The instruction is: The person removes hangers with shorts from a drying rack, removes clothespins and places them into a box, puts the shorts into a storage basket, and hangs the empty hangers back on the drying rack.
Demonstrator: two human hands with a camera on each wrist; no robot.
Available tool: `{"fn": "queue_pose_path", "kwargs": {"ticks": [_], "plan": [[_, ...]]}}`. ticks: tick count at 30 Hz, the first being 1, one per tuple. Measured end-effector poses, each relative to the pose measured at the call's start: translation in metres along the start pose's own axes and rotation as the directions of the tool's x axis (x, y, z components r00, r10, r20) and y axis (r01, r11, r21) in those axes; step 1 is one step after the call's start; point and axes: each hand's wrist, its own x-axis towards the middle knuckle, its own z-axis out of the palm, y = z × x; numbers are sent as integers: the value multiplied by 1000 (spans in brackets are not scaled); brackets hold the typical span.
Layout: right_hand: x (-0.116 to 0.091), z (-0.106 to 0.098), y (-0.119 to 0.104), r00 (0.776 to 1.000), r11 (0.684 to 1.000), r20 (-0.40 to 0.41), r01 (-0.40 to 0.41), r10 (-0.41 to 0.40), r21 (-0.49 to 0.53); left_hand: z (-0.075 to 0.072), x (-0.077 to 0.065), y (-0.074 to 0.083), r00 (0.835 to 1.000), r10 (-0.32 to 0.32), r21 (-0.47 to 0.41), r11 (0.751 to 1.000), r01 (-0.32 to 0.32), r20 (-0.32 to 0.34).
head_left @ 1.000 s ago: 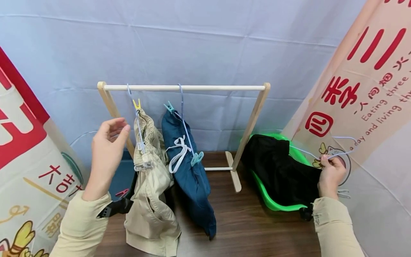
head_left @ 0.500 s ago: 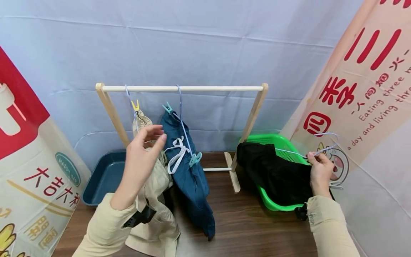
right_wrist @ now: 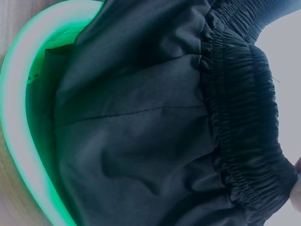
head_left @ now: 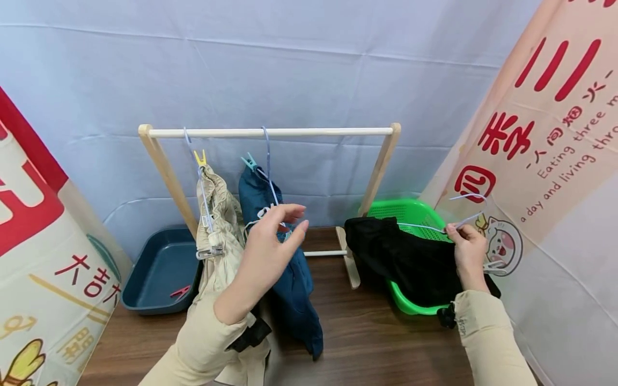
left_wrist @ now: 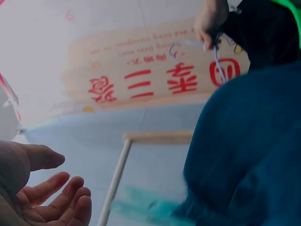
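Observation:
My left hand (head_left: 288, 221) hovers with loose, relaxed fingers in front of the navy shorts (head_left: 295, 279), which hang from a hanger on the wooden rack's bar (head_left: 289, 132). It holds nothing; its empty palm (left_wrist: 49, 197) shows in the left wrist view. My right hand (head_left: 457, 232) pinches a pale blue wire hanger (head_left: 469, 197) above the black shorts (head_left: 410, 260). Those shorts lie over the green basket (head_left: 415, 210). In the right wrist view their elastic waistband (right_wrist: 249, 117) fills the frame over the basket's rim (right_wrist: 19, 141).
Beige shorts (head_left: 218, 214) hang clipped at the rack's left end. A dark blue tray (head_left: 156, 273) with a red clip (head_left: 179, 292) sits on the brown table at the left. Printed banners (head_left: 536, 150) stand close on both sides, with a pale cloth backdrop behind.
My left hand has swept right, from beside the rack's left post past the beige shorts to the navy shorts. My right hand has drifted slightly left with the hanger.

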Motion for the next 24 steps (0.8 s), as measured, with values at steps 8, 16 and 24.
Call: {"fn": "queue_pose_path", "kwargs": {"ticks": [8,16,24], "plan": [[-2,6,-2,998,995,51,-35,40,-89,42,3,3,993,89,177,979,-103,83],[-8,13,-4,982,966,190,51,-2,-252,90,-11,7,960,151,344,911,-227,235],[-10,15,-2,942,946,326,178,-84,-272,131,-20,-5,955,35,292,948,-125,296]]}}
